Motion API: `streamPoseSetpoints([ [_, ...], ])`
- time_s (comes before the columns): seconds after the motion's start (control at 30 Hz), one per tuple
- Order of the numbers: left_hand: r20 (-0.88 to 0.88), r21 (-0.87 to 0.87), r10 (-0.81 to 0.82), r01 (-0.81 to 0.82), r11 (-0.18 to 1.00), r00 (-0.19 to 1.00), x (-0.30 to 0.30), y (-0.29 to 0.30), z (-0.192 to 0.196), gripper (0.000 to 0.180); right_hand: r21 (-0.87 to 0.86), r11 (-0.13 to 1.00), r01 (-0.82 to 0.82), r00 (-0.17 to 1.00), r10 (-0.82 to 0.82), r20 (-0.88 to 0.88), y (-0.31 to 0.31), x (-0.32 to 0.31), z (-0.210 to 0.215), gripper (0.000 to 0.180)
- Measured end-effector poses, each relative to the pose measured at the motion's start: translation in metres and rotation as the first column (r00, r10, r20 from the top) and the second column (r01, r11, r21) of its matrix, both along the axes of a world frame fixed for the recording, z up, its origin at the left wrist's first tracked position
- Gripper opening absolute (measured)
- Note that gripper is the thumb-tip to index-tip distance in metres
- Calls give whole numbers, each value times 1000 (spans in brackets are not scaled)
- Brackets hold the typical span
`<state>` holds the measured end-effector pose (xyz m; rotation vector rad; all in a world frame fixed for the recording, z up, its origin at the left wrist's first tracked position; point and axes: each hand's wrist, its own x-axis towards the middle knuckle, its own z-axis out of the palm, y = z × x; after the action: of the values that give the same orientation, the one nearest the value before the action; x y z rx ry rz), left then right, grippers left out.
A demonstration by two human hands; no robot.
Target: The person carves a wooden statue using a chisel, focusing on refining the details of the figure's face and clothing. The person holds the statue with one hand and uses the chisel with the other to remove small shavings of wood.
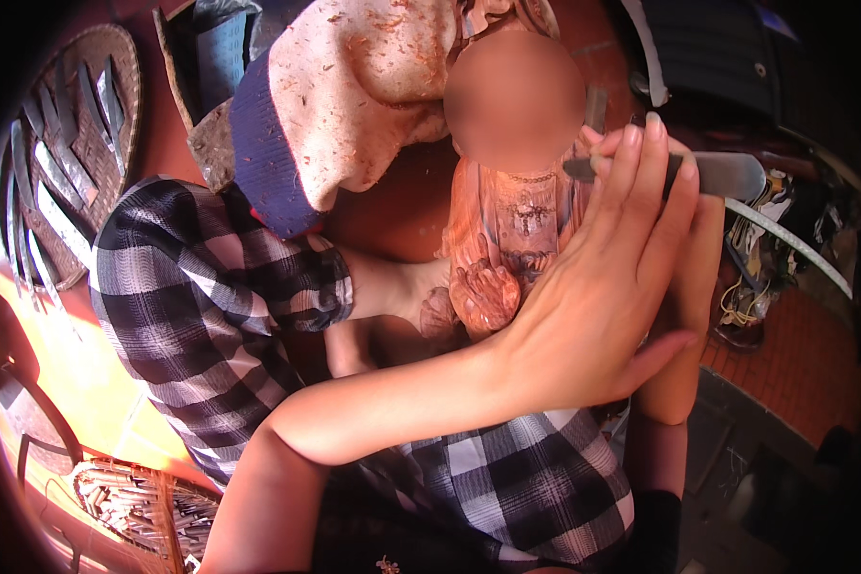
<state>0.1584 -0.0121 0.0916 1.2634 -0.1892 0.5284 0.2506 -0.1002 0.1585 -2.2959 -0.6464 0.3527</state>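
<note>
A carved reddish-wood figure [471,210] in a robe, with a chest ornament and a carved hand in front, stands before me; its top is blurred. My left hand [588,277] reaches across from the lower left. Its fingers are stretched out and lie over my right hand [598,143], whose forearm rises from the lower right. The right hand's fingers show partly behind the left ones, closed around a flat metal carving tool [732,178]. One end of the tool is close to the figure's shoulder, the wide rounded end points right. Whether it touches the wood is hidden.
Beige cloth with a navy band [354,86], dotted with shavings, lies beside the figure. Checked plaid clothing [201,277] covers my legs. A woven tray [115,57] holds several blades at left; a basket of small tools [143,507] stands lower left. Clutter [751,258] lies at right.
</note>
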Motion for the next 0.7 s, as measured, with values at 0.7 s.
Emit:
streamPoseSetpoints([
  [0.7, -53, 55, 27, -24, 998, 998, -5, -7, -6, 110, -59, 984, -168, 967, 153, -205, 6, 25, 0, 22],
])
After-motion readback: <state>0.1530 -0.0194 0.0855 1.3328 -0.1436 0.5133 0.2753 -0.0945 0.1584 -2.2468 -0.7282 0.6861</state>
